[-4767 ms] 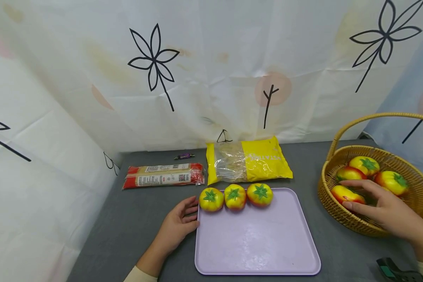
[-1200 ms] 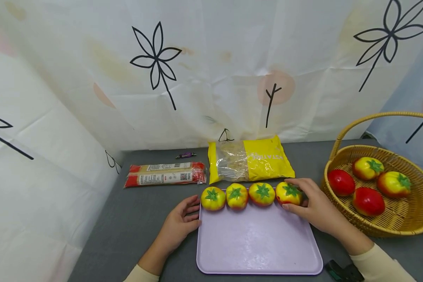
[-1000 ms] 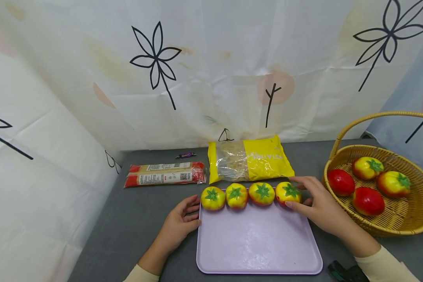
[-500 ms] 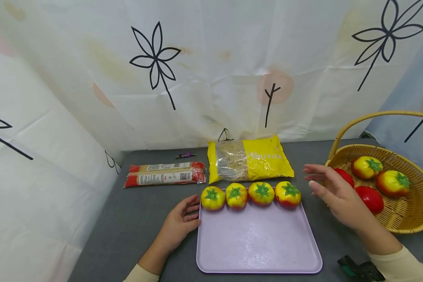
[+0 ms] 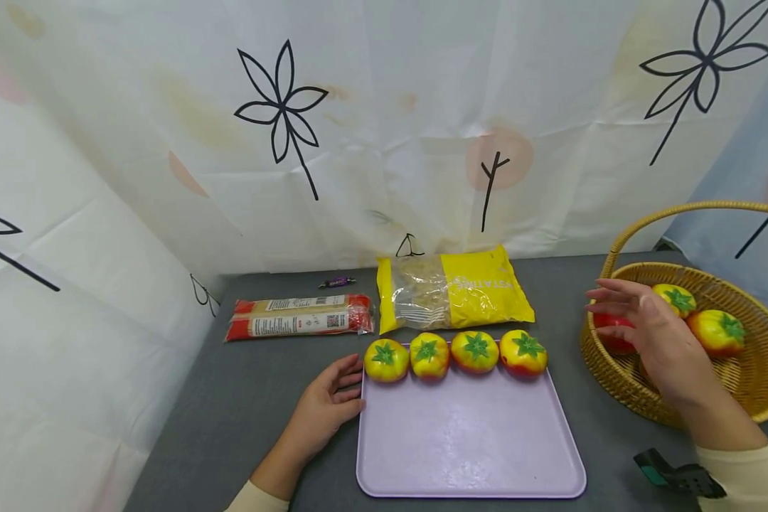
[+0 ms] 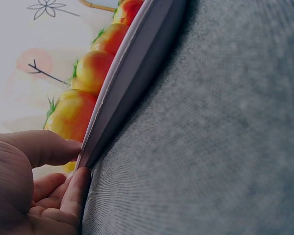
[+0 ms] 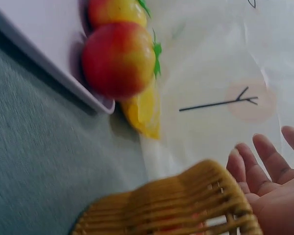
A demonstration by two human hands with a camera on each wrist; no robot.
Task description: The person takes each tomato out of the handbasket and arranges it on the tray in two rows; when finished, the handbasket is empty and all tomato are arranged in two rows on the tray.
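A row of several yellow-and-red tomato-like fruits with green leafy caps [image 5: 476,352] lines the far edge of the lilac tray [image 5: 467,434]. My left hand [image 5: 325,398] rests at the tray's left edge; in the left wrist view its thumb and fingertips touch the rim [image 6: 118,81]. Over the left side of the wicker basket [image 5: 621,387] hovers my right hand [image 5: 668,341], fingers spread and holding nothing. Inside lie a red-side-up fruit [image 5: 611,334] and two with green caps showing [image 5: 720,333]; another is mostly hidden by the hand.
Behind the tray lies a yellow-and-clear bag [image 5: 480,288]. Red-ended noodle packets [image 5: 301,316] and a small purple wrapped item [image 5: 337,282] are to its left. A black-and-green strap device [image 5: 678,476] is near my right wrist. The basket's tall handle [image 5: 697,206] arches above it.
A fruit from the basket now sits at the right end of the row; my right hand has let go of it and moved right over the basket. The left hand has stayed put.
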